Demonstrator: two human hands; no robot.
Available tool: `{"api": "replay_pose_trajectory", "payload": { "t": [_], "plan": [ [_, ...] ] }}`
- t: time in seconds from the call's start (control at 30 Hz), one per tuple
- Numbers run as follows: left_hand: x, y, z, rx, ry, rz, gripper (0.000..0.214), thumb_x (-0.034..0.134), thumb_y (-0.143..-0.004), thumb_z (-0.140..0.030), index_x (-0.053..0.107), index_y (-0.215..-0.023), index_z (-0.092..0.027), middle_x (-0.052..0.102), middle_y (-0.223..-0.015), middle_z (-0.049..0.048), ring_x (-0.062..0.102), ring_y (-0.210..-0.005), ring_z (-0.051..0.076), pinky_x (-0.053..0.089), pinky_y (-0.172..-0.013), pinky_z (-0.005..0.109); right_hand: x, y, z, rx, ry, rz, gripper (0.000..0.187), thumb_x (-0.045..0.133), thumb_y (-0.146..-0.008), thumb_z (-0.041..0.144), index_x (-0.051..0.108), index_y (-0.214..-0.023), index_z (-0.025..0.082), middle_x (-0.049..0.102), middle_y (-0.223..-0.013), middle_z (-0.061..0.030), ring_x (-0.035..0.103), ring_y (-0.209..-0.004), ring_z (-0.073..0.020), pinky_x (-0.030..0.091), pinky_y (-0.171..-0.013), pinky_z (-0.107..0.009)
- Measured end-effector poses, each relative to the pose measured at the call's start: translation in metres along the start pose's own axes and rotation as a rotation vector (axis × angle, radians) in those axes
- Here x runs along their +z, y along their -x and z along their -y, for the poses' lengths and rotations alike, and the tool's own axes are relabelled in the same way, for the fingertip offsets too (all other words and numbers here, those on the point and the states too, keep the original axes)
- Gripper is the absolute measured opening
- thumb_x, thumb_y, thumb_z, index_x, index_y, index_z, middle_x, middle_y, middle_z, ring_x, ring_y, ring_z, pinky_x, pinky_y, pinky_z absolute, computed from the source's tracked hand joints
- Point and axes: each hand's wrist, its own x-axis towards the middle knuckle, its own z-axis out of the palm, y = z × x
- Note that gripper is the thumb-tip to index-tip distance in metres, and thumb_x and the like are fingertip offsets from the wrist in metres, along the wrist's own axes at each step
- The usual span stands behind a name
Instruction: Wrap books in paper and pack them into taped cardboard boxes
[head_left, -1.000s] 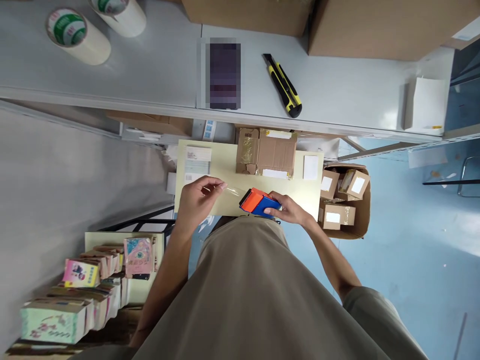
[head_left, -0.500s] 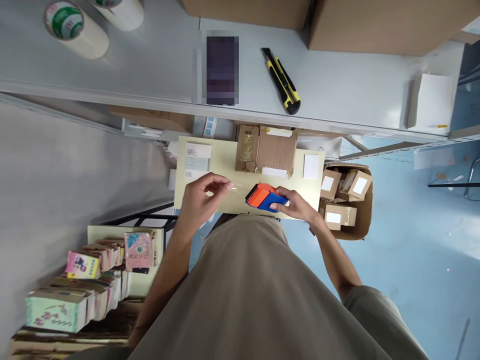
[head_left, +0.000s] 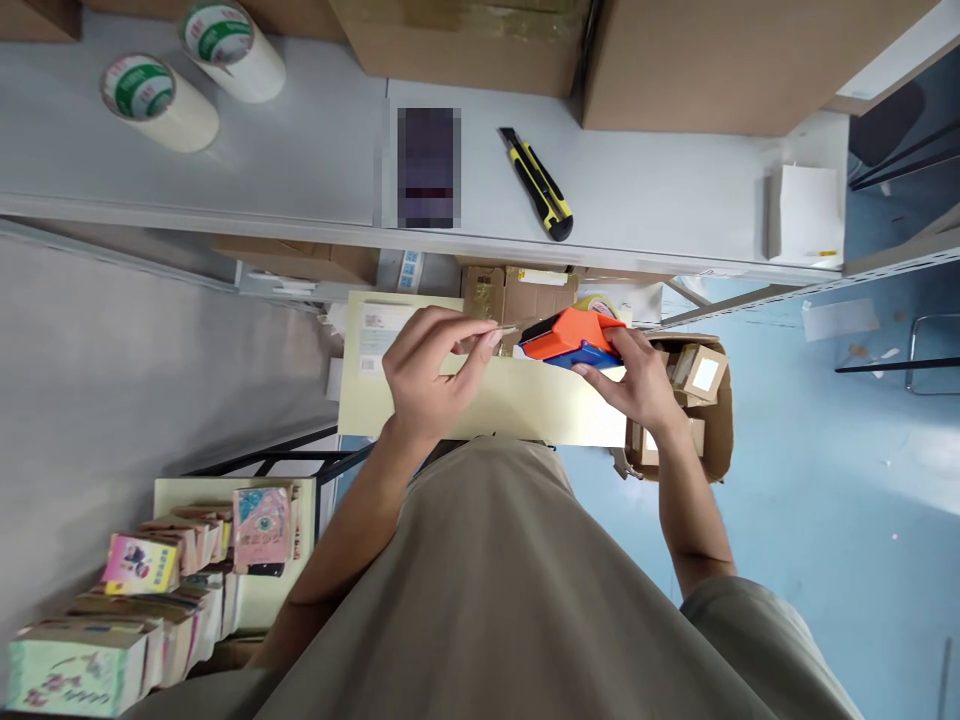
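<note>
My right hand (head_left: 637, 378) grips an orange and blue tape dispenser (head_left: 570, 338) held above a pale yellow table (head_left: 510, 405). My left hand (head_left: 431, 375) pinches the free end of clear tape (head_left: 501, 331) pulled from the dispenser. A small brown cardboard box (head_left: 517, 292) lies on the table behind my hands, partly hidden by them.
A grey shelf (head_left: 300, 170) above holds two tape rolls (head_left: 161, 102), a yellow and black utility knife (head_left: 538, 184), a dark blurred object (head_left: 427, 165), a white box (head_left: 804, 215) and large cartons. A carton of small parcels (head_left: 701, 385) stands right of the table. Stacked books (head_left: 150, 590) at lower left.
Both hands rose with the dispenser and tape, toward the cardboard box, and now cover part of it. The view shifted slightly.
</note>
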Motion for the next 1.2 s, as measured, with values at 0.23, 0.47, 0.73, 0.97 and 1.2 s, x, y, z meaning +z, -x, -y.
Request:
{"api": "replay_pose_trajectory", "payload": {
  "t": [0.23, 0.47, 0.73, 0.97, 1.2],
  "plan": [
    [0.002, -0.009, -0.005, 0.067, 0.040, 0.036, 0.009, 0.078, -0.110, -0.026, 0.079, -0.102, -0.026, 0.079, -0.092, 0.0007, 0.069, -0.079, 0.016, 0.059, -0.074, 0.031, 0.006, 0.009, -0.005, 0.060, -0.017, 0.041, 0.067, 0.063, -0.109, 0.085, 0.075, -0.142, 0.027, 0.085, -0.121, -0.0152, 0.080, -0.116, -0.0401, 0.067, -0.106, -0.060],
    [-0.003, 0.005, 0.001, -0.091, -0.016, 0.350, 0.010, 0.071, -0.109, -0.021, 0.076, -0.101, -0.025, 0.080, -0.093, 0.0000, 0.070, -0.077, 0.016, 0.056, -0.076, 0.030, 0.058, 0.023, -0.034, 0.187, -0.250, 0.311, 0.059, 0.073, -0.108, 0.074, 0.079, -0.137, 0.023, 0.086, -0.138, -0.0163, 0.083, -0.113, -0.0369, 0.068, -0.101, -0.052],
    [-0.012, 0.039, 0.009, -0.198, -0.213, 0.528, 0.014, 0.062, -0.108, -0.018, 0.072, -0.100, -0.024, 0.082, -0.100, 0.0034, 0.074, -0.087, 0.021, 0.057, -0.083, 0.035, 0.104, -0.006, -0.090, 0.232, -0.341, 0.517, 0.038, 0.075, -0.106, 0.039, 0.082, -0.141, 0.026, 0.084, -0.150, -0.0097, 0.080, -0.140, -0.0314, 0.059, -0.128, -0.050],
    [-0.040, 0.052, 0.026, -0.236, -0.383, 0.431, 0.010, 0.067, -0.103, -0.020, 0.071, -0.096, -0.026, 0.081, -0.096, 0.0040, 0.072, -0.083, 0.024, 0.053, -0.078, 0.037, 0.137, -0.113, -0.172, 0.647, 0.085, 0.259, 0.054, 0.079, -0.102, 0.033, 0.070, -0.151, 0.012, 0.077, -0.154, -0.0244, 0.070, -0.148, -0.0422, 0.055, -0.128, -0.056],
    [-0.063, 0.051, 0.037, -0.344, -0.384, 0.295, 0.012, 0.070, -0.105, -0.029, 0.074, -0.094, -0.026, 0.081, -0.093, 0.0028, 0.070, -0.074, 0.020, 0.051, -0.073, 0.033, 0.169, -0.143, -0.199, 0.982, 0.105, 0.210, 0.046, 0.078, -0.100, 0.032, 0.063, -0.140, 0.014, 0.079, -0.142, -0.0272, 0.070, -0.142, -0.0430, 0.057, -0.120, -0.051]
  ]
}}
